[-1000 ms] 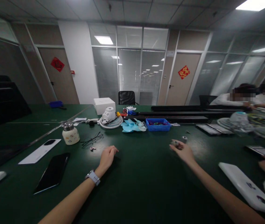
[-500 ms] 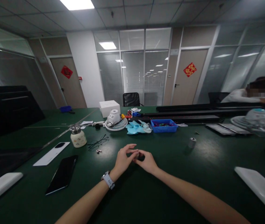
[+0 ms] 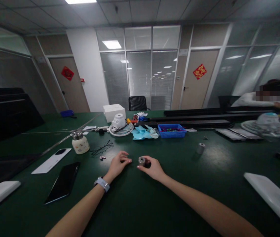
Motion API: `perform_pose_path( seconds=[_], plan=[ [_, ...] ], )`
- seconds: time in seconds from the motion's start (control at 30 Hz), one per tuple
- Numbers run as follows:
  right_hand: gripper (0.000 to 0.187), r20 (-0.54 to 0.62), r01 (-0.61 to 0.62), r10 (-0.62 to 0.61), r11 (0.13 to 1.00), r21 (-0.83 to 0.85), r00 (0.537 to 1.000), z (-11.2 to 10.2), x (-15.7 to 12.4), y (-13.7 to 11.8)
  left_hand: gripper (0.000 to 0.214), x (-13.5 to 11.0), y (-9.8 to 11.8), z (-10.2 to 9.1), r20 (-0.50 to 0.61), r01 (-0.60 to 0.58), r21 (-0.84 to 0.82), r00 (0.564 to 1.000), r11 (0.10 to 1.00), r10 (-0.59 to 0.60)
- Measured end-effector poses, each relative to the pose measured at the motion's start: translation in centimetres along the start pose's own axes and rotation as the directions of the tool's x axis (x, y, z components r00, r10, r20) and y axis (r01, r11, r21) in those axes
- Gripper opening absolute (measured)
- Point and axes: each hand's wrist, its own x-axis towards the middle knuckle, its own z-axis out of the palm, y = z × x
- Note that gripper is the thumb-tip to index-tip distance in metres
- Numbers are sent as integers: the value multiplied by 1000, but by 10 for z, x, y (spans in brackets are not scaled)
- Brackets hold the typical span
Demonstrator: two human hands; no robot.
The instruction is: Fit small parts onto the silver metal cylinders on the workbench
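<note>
A small silver metal cylinder (image 3: pixel 141 161) with a round fitting on its top stands upright in front of me. My right hand (image 3: pixel 154 169) has it between thumb and fingers, from the right side. To its left, my left hand (image 3: pixel 118 166) is open and holds nothing, its thumb and fingers apart and its wrist in a watch (image 3: pixel 102 183). A second metal cylinder (image 3: pixel 200 148) stands on the green table (image 3: pixel 179 210), off to the right. The underside of the gripped cylinder cannot be made out.
Left are a phone (image 3: pixel 63 182), a white phone-shaped thing (image 3: pixel 52 160), a cream jar (image 3: pixel 80 144), eyeglasses (image 3: pixel 102 148) and an earbud (image 3: pixel 102 158). Behind lie a white fan part (image 3: pixel 120 126), blue fan blades (image 3: pixel 144 132) and a blue tray (image 3: pixel 171 131). Another person (image 3: pixel 253 98) sits far right.
My left hand has let go and moved left, away from the cylinder. My right hand remains at it, and its top now shows. The view has shifted slightly.
</note>
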Motion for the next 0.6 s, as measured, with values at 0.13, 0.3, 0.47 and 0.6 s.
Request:
perform_pose_path(
  seconds=[0.13,0.3,0.47,0.6],
  plan=[
    [47,0,-35,35,998,44,999,3,1,2,43,-3,-6,-5,140,9,50,990,999,-16],
    [44,75,-221,212,841,493,974,-17,5,5,52,-5,3,-8,33,77,-16,997,997,-77],
    [28,311,-442,354,391,807,882,-53,5,10,53,-7,6,-9,-43,141,-99,988,985,-146],
    [31,331,-463,413,277,842,848,-57,6,14,53,-9,9,-7,-42,145,-77,988,986,-149]
  ],
)
